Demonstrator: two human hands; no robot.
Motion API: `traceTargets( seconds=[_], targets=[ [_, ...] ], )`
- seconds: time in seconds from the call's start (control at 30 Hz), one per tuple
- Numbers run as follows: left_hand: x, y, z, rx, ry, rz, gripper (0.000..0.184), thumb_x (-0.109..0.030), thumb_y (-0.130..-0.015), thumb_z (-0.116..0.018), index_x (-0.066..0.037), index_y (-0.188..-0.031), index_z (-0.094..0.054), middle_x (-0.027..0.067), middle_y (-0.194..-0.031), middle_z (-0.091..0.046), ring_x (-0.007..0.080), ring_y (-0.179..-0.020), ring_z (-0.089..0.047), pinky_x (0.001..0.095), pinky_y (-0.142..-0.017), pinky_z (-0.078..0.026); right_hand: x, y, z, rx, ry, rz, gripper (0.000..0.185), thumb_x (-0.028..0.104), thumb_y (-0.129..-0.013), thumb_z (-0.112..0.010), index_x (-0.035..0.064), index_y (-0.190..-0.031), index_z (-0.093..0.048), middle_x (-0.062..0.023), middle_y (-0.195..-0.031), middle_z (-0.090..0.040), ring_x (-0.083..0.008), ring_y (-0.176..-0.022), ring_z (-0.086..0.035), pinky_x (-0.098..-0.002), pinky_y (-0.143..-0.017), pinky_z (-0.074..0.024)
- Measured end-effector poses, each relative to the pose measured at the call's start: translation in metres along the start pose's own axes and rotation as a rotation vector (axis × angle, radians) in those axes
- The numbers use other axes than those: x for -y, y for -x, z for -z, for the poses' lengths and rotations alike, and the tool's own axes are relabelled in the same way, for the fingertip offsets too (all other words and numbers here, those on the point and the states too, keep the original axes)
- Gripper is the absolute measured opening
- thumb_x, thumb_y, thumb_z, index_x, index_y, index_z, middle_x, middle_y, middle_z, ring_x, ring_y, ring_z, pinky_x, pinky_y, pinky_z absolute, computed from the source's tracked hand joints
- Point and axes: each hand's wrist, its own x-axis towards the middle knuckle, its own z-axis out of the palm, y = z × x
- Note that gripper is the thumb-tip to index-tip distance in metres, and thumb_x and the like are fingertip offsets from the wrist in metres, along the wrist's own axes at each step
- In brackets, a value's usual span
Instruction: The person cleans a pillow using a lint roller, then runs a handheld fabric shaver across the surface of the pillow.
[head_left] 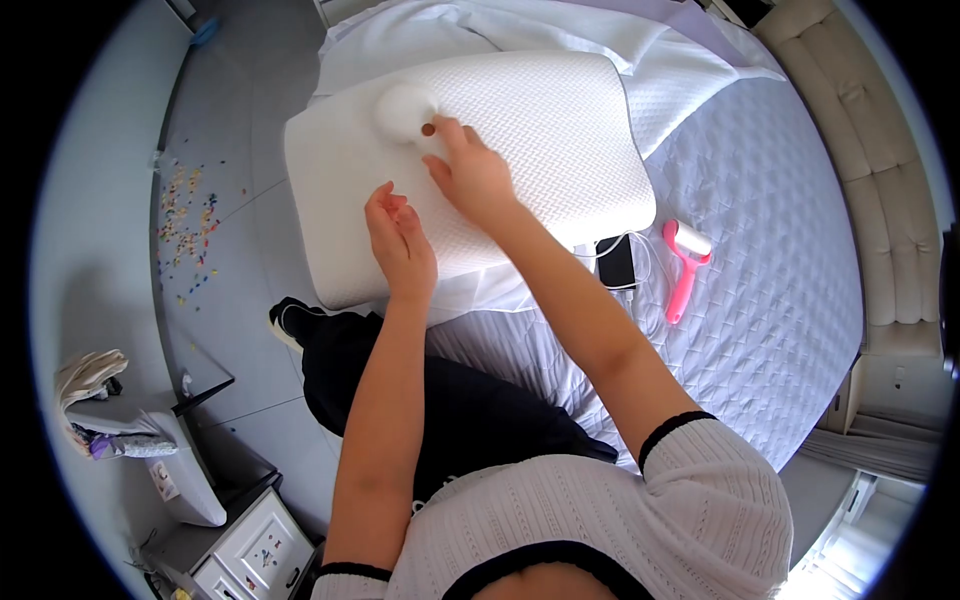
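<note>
A white memory-foam-style pillow (560, 140) with a zigzag-textured cover lies in front of me on the bed. On its far part is a soft-looking white round thing (402, 112) with a small brown spot on its near right edge; its exact kind is unclear. My right hand (474, 175) is at that edge, its fingertips bent against it by the spot, the thumb a little lower. My left hand (403, 245) is over the pillow's near left part, fingers loosely curved and apart, with nothing visible in them.
A pink lint roller (686, 270) and a black phone-like device (615, 262) with white cables lie on the quilted grey bed cover (765, 200). Small colourful pieces (188, 225) are scattered on the floor at left. A white cabinet (262, 550) stands lower left; a padded headboard (880, 170) is at right.
</note>
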Motion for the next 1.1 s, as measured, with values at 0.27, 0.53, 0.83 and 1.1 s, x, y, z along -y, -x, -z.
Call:
traceTargets(
  seconds=[0.27,0.53,0.83,1.1],
  targets=[
    [0.002,-0.002,-0.004,-0.014,0.002,-0.026,0.046,-0.038,-0.102,-0.043,0.002,-0.125,-0.048,0.0111,-0.1,-0.053,0.0193,-0.088,-0.053,0.0321,-0.081,-0.044,-0.104,-0.02,0.073,-0.393,0.128,-0.128,0.04,0.021,-0.087,-0.065,0.0138,-0.122,-0.047,-0.0206,-0.101,-0.066,-0.0402,-0.086,-0.066,-0.0464,-0.074,-0.0528],
    [-0.001,-0.002,-0.008,0.004,0.01,-0.032,0.048,-0.04,-0.102,-0.042,0.003,-0.123,-0.049,0.0111,-0.1,-0.054,0.0193,-0.087,-0.053,0.0322,-0.081,-0.044,-0.136,-0.009,0.117,-0.525,0.155,-0.396,0.041,0.024,-0.088,-0.065,0.0082,-0.121,-0.049,-0.0252,-0.089,-0.067,-0.0435,-0.087,-0.065,-0.0478,-0.076,-0.0504],
    [0.001,-0.002,-0.007,-0.001,0.01,-0.032,0.05,-0.041,-0.102,-0.042,0.003,-0.124,-0.048,0.0116,-0.1,-0.054,0.0197,-0.087,-0.052,0.0325,-0.081,-0.044,-0.042,-0.03,0.035,-0.23,0.005,-0.106,0.04,0.021,-0.084,-0.068,0.0112,-0.118,-0.049,-0.0238,-0.096,-0.065,-0.0421,-0.083,-0.065,-0.0483,-0.073,-0.0533],
    [0.0,-0.004,-0.005,-0.003,0.019,-0.017,0.05,-0.04,-0.101,-0.043,0.003,-0.124,-0.048,0.0113,-0.099,-0.053,0.0189,-0.086,-0.051,0.0316,-0.08,-0.044,-0.005,-0.043,0.015,-0.081,0.074,0.083,0.039,0.021,-0.084,-0.068,0.0097,-0.118,-0.051,-0.0207,-0.089,-0.067,-0.0395,-0.079,-0.066,-0.046,-0.07,-0.0537]
  ],
)
